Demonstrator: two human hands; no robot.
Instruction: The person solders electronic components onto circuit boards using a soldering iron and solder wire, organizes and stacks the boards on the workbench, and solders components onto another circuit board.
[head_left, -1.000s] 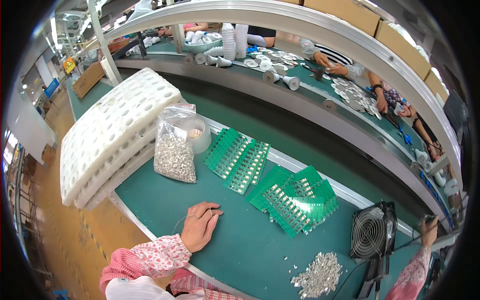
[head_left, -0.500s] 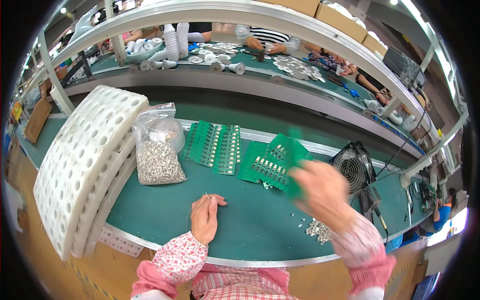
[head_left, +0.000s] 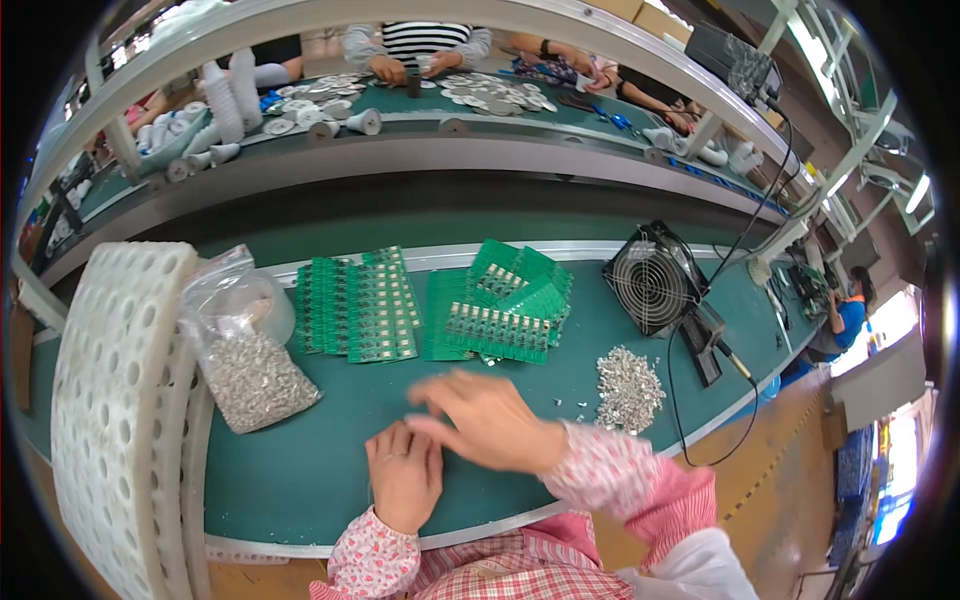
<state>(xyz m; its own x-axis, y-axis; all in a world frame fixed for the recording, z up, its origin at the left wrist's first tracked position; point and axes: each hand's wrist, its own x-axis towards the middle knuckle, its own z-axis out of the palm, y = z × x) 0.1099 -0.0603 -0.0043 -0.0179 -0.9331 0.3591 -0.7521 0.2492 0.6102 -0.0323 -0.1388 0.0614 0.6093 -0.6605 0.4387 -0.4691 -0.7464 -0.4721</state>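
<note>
My left hand rests on the green mat, fingers curled on what looks like a thin wire. My right hand is slightly blurred just above and right of it, fingers loosely bent and apart, holding nothing visible. Beyond my hands lie two fanned groups of green circuit boards. A heap of small silvery parts lies to the right, and a clear bag of similar parts to the left.
Stacked white perforated foam stands at far left. A small fan and a corded tool stand are at right. A metal rail edges the bench; co-workers work across the line, and another sits far right.
My right hand came from the far right, carried a blurred green board over the pile, and is now beside my left hand without it. The view has also turned.
</note>
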